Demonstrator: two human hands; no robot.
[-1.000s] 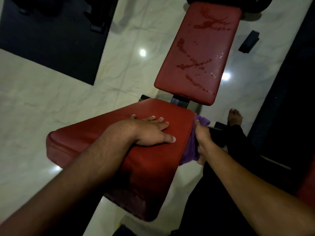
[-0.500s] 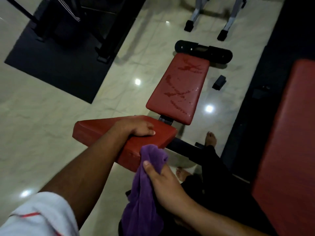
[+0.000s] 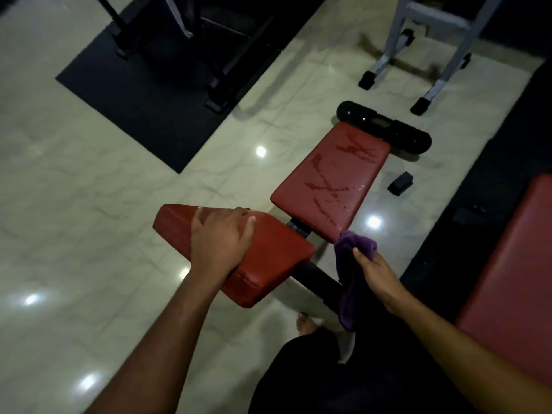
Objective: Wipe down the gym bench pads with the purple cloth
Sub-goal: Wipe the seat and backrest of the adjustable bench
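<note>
Left hand is planted flat on the near red pad, fingers spread and pretty much straight, thumb out toward the right, palm pressing down, not gripping anything. Right hand has the purple cloth bunched up, thumb on top and the other fingers curled underneath, tho those are hidden by the cloth so can't say how tight. Top of the cloth sits right at the near right corner of the far red pad, looks like touching but hard to be sure w/ the dim light; the rest hangs down toward the person's leg. Count: 2 pads on this bench, near one and far one, plus a 3rd red pad at the right edge that's cut off by the frame, 1 cloth, 2 hands. Far pad has darker streaks and blotches across it, could be wet marks or worn spots, can't tell. Black frame bar runs under between the pads, mostly hidden. Small black block lies on the tile floor just right of the far pad. Grey rack legs far right, cut off at the top. Black floor mat far left w/ dark gear on it, too dark to make out. One bare foot shows near the bench base.
</note>
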